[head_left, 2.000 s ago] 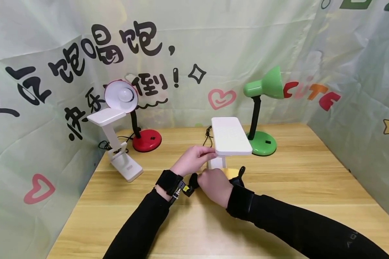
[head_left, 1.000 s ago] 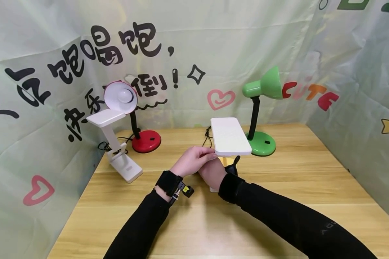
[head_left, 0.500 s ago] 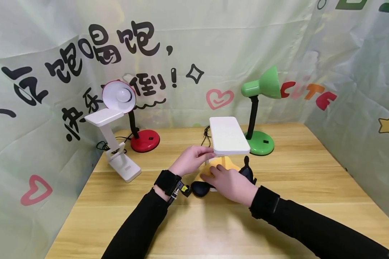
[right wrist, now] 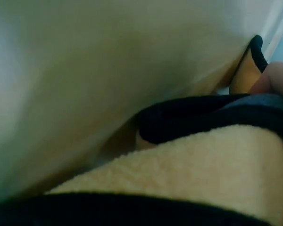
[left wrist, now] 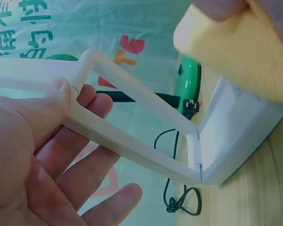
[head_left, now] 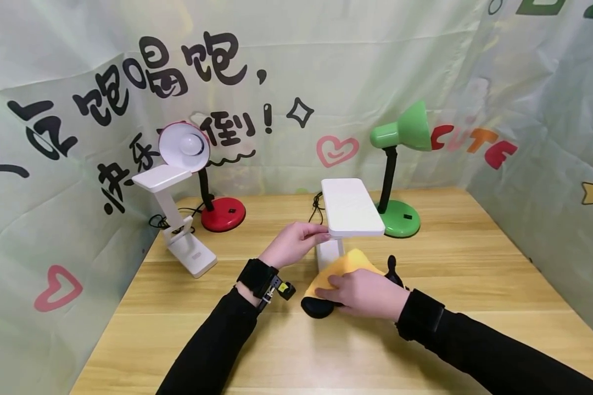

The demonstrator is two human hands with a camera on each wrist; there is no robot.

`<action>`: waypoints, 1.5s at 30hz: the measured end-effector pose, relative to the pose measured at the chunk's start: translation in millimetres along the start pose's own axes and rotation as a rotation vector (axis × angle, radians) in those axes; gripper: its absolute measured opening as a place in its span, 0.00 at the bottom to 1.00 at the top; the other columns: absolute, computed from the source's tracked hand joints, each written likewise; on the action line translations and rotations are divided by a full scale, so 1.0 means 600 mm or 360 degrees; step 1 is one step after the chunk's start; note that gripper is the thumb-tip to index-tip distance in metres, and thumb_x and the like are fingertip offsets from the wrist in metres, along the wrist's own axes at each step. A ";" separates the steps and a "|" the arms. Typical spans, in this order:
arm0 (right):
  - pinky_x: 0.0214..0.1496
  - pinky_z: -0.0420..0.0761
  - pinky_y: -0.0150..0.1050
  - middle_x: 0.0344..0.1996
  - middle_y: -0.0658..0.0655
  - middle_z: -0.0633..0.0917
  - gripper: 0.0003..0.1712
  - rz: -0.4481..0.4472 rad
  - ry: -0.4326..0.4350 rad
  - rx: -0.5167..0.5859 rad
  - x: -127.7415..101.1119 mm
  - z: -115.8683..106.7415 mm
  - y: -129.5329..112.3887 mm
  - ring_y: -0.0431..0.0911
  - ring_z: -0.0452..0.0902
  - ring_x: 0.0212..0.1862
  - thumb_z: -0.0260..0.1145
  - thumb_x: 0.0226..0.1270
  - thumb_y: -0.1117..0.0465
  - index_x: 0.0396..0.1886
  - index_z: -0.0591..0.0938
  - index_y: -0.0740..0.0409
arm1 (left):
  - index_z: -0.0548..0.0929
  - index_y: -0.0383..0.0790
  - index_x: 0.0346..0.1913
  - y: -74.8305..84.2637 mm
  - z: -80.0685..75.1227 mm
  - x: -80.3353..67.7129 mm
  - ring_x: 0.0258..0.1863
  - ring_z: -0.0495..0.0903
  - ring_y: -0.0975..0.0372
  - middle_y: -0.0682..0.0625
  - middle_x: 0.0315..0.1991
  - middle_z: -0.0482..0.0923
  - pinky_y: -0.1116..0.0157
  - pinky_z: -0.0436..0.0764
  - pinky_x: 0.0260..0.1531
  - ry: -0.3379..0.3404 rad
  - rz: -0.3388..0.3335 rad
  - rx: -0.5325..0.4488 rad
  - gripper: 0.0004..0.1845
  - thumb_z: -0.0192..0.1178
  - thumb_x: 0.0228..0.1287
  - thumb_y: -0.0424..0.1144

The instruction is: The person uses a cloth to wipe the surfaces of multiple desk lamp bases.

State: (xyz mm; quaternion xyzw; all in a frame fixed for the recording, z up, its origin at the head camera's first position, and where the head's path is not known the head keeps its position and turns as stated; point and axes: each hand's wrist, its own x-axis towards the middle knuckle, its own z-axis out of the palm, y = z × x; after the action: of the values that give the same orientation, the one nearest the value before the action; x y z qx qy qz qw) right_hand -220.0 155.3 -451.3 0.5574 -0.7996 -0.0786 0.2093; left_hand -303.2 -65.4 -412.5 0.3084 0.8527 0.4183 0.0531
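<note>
Was a curtained-off booth (head_left: pixel 24 230), room type unclear: printed fabric (head_left: pixel 336 66) with CUTE lettering (head_left: pixel 499 156) hung round a wood-grain table (head_left: pixel 326 356) on three sides.

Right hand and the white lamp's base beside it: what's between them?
A yellow cloth lies between the right hand and the lamp base, seen in the head view.

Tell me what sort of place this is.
Probably a staged tabletop set: a printed fabric backdrop hangs behind and along both sides of a wood-grain table, where four desk lamps stand.
</note>
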 end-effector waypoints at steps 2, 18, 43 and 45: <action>0.23 0.71 0.28 0.30 0.44 0.79 0.25 0.0037 -0.0042 0.0080 -0.004 -0.005 -0.004 0.34 0.66 0.19 0.75 0.59 0.50 0.57 0.84 0.42 | 0.87 0.53 0.56 0.002 0.001 0.001 0.43 0.81 0.67 0.59 0.49 0.87 0.66 0.79 0.46 -0.0001 -0.0004 0.0001 0.16 0.57 0.75 0.52; 0.29 0.77 0.33 0.36 0.43 0.86 0.22 0.0342 -0.0422 0.0529 -0.072 -0.029 0.017 0.32 0.71 0.22 0.71 0.65 0.50 0.60 0.84 0.40 | 0.85 0.52 0.60 0.006 0.009 -0.001 0.48 0.83 0.69 0.57 0.53 0.87 0.65 0.80 0.49 0.0035 -0.0006 0.0091 0.18 0.55 0.77 0.52; 0.25 0.76 0.33 0.32 0.47 0.86 0.21 0.0329 -0.0325 0.0171 0.027 -0.007 -0.040 0.39 0.75 0.23 0.70 0.66 0.44 0.54 0.85 0.47 | 0.85 0.52 0.58 0.000 0.003 -0.003 0.48 0.83 0.68 0.58 0.51 0.87 0.65 0.80 0.50 0.0025 -0.0005 0.0092 0.17 0.55 0.76 0.52; 0.25 0.76 0.33 0.31 0.46 0.86 0.20 0.0370 -0.0317 0.0256 0.019 -0.011 -0.037 0.38 0.75 0.22 0.71 0.65 0.47 0.54 0.86 0.47 | 0.85 0.52 0.59 0.001 0.002 -0.003 0.48 0.82 0.68 0.58 0.51 0.86 0.65 0.80 0.49 0.0020 -0.0008 0.0091 0.17 0.55 0.76 0.53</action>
State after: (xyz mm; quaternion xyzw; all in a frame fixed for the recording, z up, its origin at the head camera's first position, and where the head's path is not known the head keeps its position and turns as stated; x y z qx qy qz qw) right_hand -201.2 137.4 -450.8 0.4655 -0.8792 -0.0445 0.0914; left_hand -301.0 -65.6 -413.0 0.3048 0.8655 0.3955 0.0398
